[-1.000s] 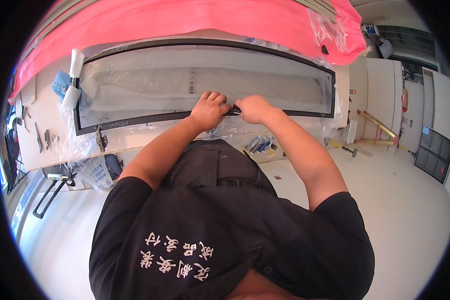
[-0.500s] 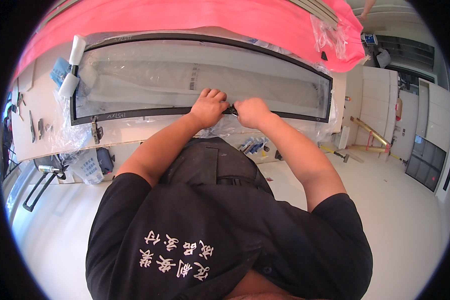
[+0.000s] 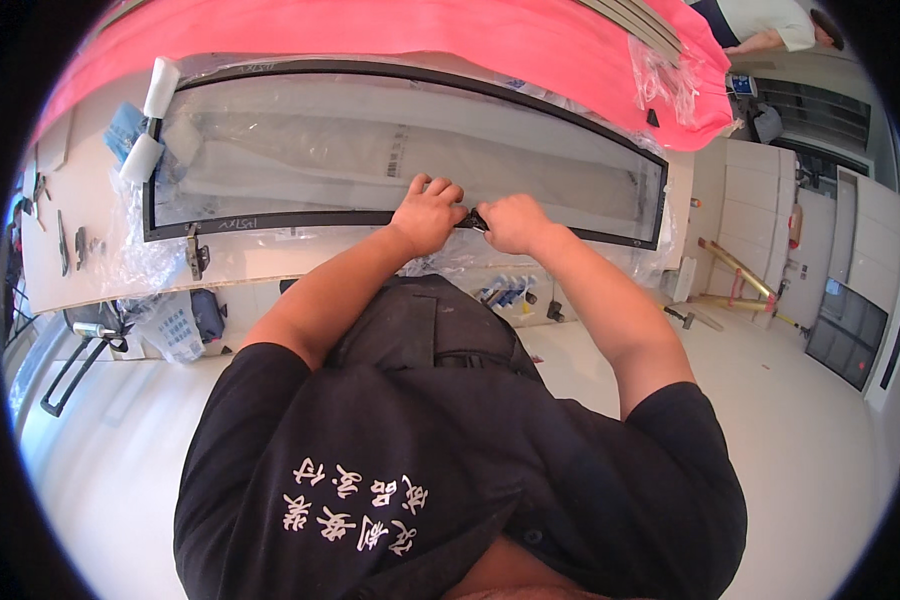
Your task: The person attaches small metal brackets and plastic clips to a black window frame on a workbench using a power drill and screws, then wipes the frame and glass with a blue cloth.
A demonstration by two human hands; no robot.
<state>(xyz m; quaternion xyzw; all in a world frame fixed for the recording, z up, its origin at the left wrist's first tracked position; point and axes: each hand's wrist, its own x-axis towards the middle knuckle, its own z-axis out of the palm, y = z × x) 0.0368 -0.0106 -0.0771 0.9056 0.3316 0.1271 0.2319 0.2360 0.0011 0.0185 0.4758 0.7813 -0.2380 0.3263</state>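
A black-framed glass door panel (image 3: 320, 222) lies flat on the workbench, partly over clear plastic wrap. At its near edge, around the middle, sits a small dark metal part that looks like a hinge (image 3: 474, 219). My right hand (image 3: 515, 222) is closed on this part, its fingertips hiding some of it. From the other side, my left hand (image 3: 428, 214) rests on the frame, fingers curled and thumb side against the part. Another dark metal hinge (image 3: 198, 257) sticks out of the near edge farther left. White foam pieces (image 3: 141, 158) cover the left corner.
Pink sheeting (image 3: 370, 35) spreads behind the panel, bearing long strips (image 3: 640, 25). Hand tools (image 3: 63, 243) lie at the bench's left. A hammer (image 3: 682, 317) and brass-coloured bars (image 3: 735, 265) are on the right. A person (image 3: 765, 25) is at the far right.
Both hands keep their place at the dark part, with only a small shift of grip. The view has moved slightly. More of the person at the far right has come into sight.
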